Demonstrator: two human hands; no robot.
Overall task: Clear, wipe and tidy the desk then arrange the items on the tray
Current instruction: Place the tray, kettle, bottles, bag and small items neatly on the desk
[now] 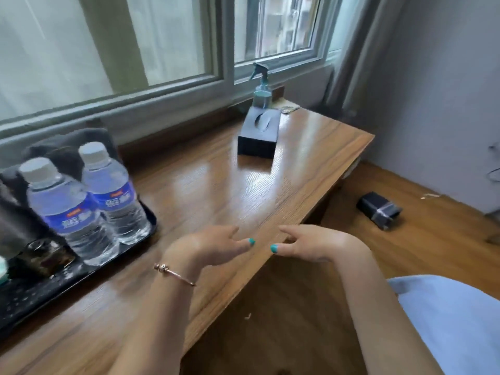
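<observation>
A black tray (32, 299) lies on the left of the wooden desk (230, 185). Two water bottles (70, 209) with blue labels stand on it, next to a small dark box (44, 257) and dark items behind. A black tissue box (258, 133) sits at the far middle of the desk, with a teal spray bottle (261, 87) behind it. My left hand (208, 246) and my right hand (313, 243) hover over the desk's front edge, fingers relaxed, thumbs toward each other, holding nothing.
A window runs along the back of the desk. A small dark box (378, 209) lies on the wooden floor to the right. A grey wall and curtain stand at the right. A patterned cloth (289, 108) lies at the desk's far corner.
</observation>
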